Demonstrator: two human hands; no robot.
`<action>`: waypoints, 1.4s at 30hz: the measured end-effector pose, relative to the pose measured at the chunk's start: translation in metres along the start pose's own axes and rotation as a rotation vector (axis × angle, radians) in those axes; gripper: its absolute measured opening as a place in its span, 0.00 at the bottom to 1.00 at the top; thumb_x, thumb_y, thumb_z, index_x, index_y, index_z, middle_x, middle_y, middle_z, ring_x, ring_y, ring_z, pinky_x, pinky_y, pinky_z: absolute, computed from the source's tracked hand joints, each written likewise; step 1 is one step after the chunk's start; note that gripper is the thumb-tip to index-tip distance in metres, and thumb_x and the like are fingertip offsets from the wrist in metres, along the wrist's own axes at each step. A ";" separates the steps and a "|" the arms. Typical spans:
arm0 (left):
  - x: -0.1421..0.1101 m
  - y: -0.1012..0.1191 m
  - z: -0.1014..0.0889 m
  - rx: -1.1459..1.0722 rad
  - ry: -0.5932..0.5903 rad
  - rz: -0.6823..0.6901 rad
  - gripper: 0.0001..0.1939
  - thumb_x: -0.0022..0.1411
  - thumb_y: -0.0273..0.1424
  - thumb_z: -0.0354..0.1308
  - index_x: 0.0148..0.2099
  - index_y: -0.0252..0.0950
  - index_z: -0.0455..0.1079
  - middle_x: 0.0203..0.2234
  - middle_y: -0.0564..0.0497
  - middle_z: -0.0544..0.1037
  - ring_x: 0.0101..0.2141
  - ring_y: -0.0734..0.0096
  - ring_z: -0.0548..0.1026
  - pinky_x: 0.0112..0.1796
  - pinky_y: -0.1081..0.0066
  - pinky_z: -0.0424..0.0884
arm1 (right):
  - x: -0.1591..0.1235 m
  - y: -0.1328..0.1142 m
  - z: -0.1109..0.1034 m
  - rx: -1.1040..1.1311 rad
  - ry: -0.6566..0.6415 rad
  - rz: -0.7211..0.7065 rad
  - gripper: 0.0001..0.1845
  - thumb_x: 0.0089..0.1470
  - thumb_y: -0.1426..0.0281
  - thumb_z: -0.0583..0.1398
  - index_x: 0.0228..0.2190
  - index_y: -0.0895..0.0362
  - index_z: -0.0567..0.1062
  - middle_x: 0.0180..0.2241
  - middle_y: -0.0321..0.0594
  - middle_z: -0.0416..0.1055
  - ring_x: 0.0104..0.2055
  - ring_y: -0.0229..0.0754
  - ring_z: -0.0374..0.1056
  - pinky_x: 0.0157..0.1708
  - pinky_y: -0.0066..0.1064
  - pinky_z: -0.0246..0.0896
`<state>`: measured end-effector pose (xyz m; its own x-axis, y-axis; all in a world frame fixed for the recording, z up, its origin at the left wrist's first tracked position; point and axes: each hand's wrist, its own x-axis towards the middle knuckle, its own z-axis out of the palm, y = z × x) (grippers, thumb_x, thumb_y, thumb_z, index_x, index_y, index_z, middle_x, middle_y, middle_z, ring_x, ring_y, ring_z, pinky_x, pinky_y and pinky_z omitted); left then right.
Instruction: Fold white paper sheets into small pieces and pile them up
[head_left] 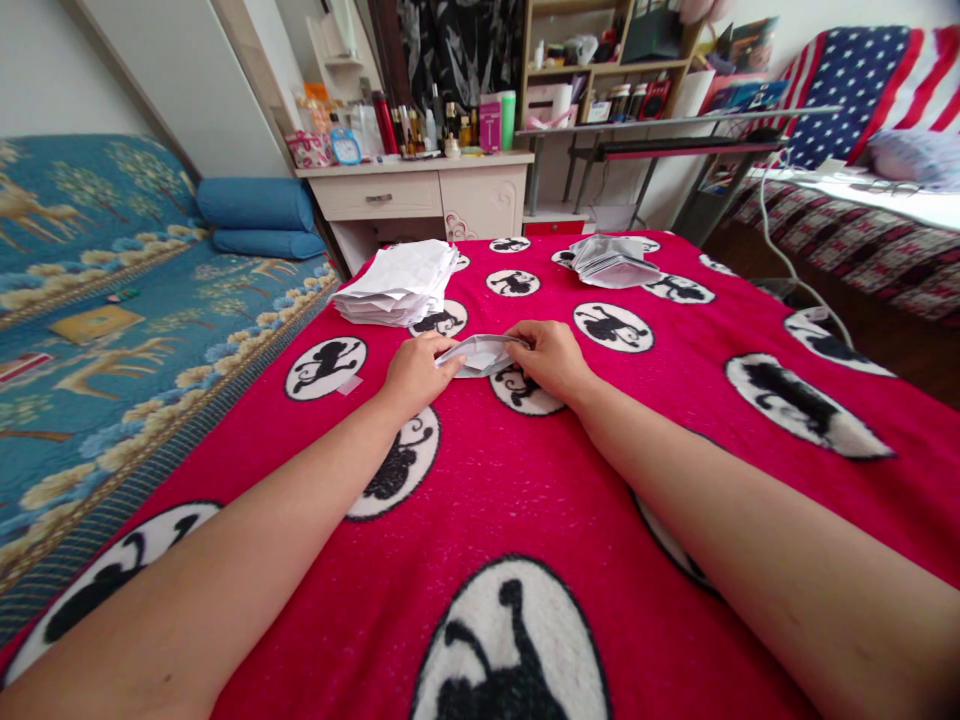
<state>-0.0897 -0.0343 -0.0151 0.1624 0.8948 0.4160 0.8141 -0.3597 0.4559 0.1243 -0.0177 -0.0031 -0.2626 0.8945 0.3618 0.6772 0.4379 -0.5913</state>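
Observation:
A folded sheet of whitish paper [480, 357] lies between my hands on the red cloth, creased along its top. My left hand [421, 375] grips its left end, thumb on the near face and fingers behind. At the right end, my right hand [551, 358] pinches the paper between thumb and fingers; some fingertips are hidden. Beyond my left hand sits a stack of white paper sheets [401, 278]. Farther back on the right is a pile of folded papers [611, 262].
The red cloth [495, 490] with black-and-white cat ovals covers the surface under my arms. A small paper scrap [349, 385] lies left of my hand. A blue patterned sofa [112, 290] stands at left, a white dresser [420, 190] with bottles behind, a desk [675, 148] back right.

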 end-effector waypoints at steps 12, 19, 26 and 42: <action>0.000 0.001 -0.001 0.000 0.004 0.011 0.14 0.58 0.37 0.58 0.42 0.37 0.78 0.37 0.48 0.79 0.37 0.64 0.75 0.40 0.68 0.69 | 0.000 -0.001 -0.001 -0.002 -0.004 0.005 0.13 0.51 0.69 0.56 0.35 0.56 0.80 0.26 0.40 0.73 0.27 0.37 0.65 0.27 0.26 0.54; 0.000 0.001 -0.001 0.002 0.000 0.000 0.14 0.58 0.38 0.58 0.42 0.37 0.78 0.38 0.48 0.79 0.38 0.64 0.75 0.41 0.68 0.69 | 0.000 -0.001 0.000 -0.006 -0.001 0.003 0.13 0.51 0.68 0.56 0.35 0.56 0.80 0.25 0.39 0.73 0.27 0.37 0.65 0.26 0.26 0.54; 0.000 0.001 -0.001 -0.009 0.003 0.002 0.14 0.58 0.37 0.58 0.42 0.37 0.78 0.38 0.48 0.79 0.38 0.64 0.75 0.41 0.67 0.70 | 0.000 0.000 0.000 0.004 0.000 -0.004 0.13 0.51 0.69 0.56 0.35 0.56 0.80 0.25 0.39 0.73 0.27 0.37 0.65 0.26 0.26 0.53; 0.000 -0.001 0.000 -0.001 -0.005 0.000 0.14 0.58 0.38 0.58 0.42 0.37 0.78 0.37 0.48 0.79 0.37 0.64 0.74 0.40 0.67 0.70 | 0.000 0.000 0.000 0.001 0.001 -0.011 0.13 0.52 0.68 0.56 0.35 0.56 0.80 0.26 0.39 0.74 0.27 0.38 0.66 0.27 0.26 0.54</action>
<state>-0.0900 -0.0338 -0.0153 0.1649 0.8963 0.4117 0.8134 -0.3597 0.4572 0.1245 -0.0175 -0.0032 -0.2694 0.8896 0.3688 0.6736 0.4478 -0.5880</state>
